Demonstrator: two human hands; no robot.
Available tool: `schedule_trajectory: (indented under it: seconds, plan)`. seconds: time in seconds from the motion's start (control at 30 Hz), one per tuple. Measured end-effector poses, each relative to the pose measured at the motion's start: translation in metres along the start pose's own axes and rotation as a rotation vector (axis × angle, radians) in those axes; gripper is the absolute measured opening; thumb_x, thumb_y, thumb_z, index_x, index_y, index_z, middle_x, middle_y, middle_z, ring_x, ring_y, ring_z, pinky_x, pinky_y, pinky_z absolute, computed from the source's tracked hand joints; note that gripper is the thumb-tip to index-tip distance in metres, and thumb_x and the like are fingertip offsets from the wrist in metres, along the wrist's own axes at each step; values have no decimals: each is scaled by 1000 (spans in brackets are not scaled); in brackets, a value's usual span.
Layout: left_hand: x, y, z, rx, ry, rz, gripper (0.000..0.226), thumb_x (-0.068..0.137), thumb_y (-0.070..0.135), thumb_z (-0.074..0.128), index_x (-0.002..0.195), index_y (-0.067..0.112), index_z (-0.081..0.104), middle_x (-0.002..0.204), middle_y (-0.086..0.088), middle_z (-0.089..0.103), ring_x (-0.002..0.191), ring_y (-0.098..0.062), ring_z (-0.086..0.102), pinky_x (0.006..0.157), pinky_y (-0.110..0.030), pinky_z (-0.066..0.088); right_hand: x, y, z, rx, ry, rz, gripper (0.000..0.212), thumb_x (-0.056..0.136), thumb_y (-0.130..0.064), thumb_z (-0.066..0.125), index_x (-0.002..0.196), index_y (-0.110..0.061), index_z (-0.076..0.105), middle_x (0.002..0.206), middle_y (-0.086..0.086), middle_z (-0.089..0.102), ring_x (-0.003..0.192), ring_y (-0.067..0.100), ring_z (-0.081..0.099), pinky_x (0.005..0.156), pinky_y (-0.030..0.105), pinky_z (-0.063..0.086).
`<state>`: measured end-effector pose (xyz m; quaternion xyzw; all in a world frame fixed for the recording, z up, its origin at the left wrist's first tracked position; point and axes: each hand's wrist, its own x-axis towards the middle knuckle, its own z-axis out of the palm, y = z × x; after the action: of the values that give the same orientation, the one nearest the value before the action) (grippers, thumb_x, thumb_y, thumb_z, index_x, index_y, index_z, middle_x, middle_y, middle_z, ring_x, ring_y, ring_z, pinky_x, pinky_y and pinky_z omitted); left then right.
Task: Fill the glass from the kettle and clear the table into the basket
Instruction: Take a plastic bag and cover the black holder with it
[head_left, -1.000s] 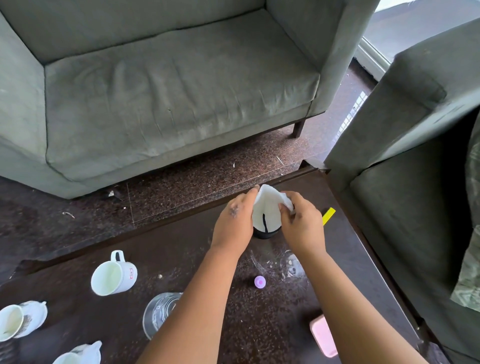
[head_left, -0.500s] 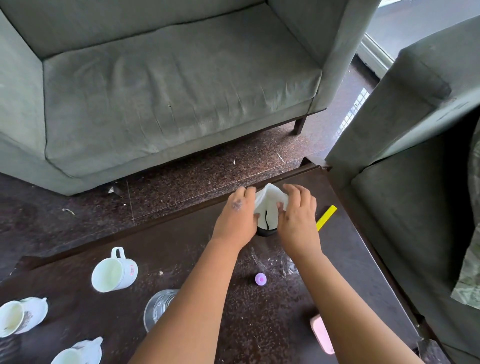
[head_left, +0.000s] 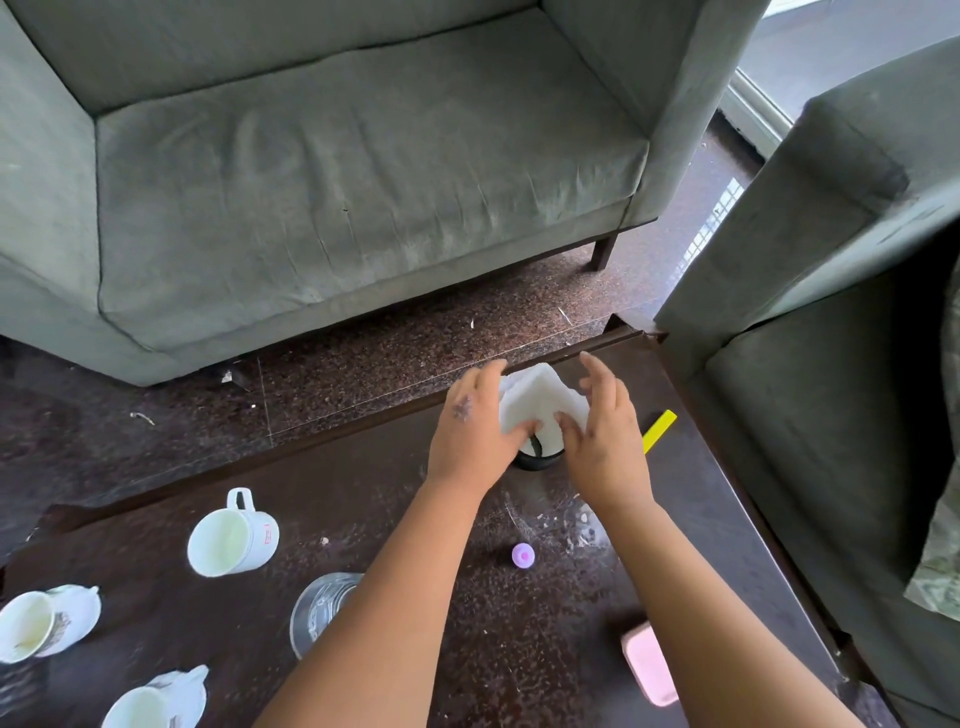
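Two hands at a white folded napkin in a black round holder

The left hand (head_left: 475, 434) pinches the white folded napkin (head_left: 540, 402), which stands in the black round holder (head_left: 537, 460) near the dark table's (head_left: 467, 649) far edge; the right hand (head_left: 602, 431) hovers beside it, fingers loose. The clear glass (head_left: 322, 610) stands nearer, left of the arms.

Both arms are reaching out over the bench (head_left: 363, 519). The left hand (head_left: 470, 431) is curling its fingers and thumb around a white thing near the bench's far edge. The right hand (head_left: 602, 431) is beside it, fingers spread and loosely bent.
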<state>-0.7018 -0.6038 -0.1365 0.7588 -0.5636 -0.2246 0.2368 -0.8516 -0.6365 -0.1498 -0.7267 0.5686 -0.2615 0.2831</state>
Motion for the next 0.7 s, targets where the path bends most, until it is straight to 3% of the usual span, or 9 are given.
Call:
schedule_trajectory:
  seconds: [0.03, 0.1, 0.23, 0.43, 0.53, 0.7]
  plan:
    - [0, 1, 1, -52, -17, -62, 77, 73, 35, 80, 137, 16, 41, 132, -4, 50, 121, -21, 45, 91, -33, 43, 0, 0, -1, 22, -24, 29, 74, 86, -10, 67, 147, -21, 27, 123, 5, 52, 116, 20, 47, 92, 29, 40]
    - [-1, 2, 3, -90, -29, -145, 75, 74, 26, 79, 137, 16, 39, 133, -4, 52, 122, -23, 49, 91, -32, 43, -1, 1, -1, 27, -82, 78, 84, 83, -9, 69, 149, -23, 20, 125, 8, 52, 118, 23, 47, 91, 32, 42]
    - [-4, 2, 3, -76, 36, -117, 48, 83, 8, 67, 125, 17, 45, 107, -3, 63, 104, -26, 59, 77, -30, 45, 1, -4, -2, -63, 0, 26, 68, 88, -1, 54, 147, -20, 27, 122, 15, 59, 110, 32, 55, 76, 33, 43]
    - [-7, 2, 6, -90, 19, -128, 54, 79, 22, 75, 123, 17, 45, 110, -2, 62, 106, -26, 57, 77, -29, 44, 1, -2, 0, -13, -69, 42, 74, 85, -9, 62, 147, -24, 24, 117, 9, 58, 106, 27, 55, 77, 30, 41]
    - [-12, 0, 9, -171, 62, -206, 68, 71, 31, 81, 128, 22, 44, 108, 10, 56, 114, -19, 49, 80, -28, 42, -1, -3, -4, 6, 42, -4, 82, 82, -10, 68, 149, -20, 22, 119, 5, 47, 99, 14, 48, 81, 26, 43]
    - [-27, 2, 10, -171, 75, -292, 82, 72, 40, 79, 140, 23, 36, 129, 10, 55, 126, -19, 38, 94, -35, 39, -8, -18, -5, -87, -73, 12, 72, 84, -7, 62, 148, -14, 28, 132, 11, 50, 116, 32, 49, 91, 47, 46]
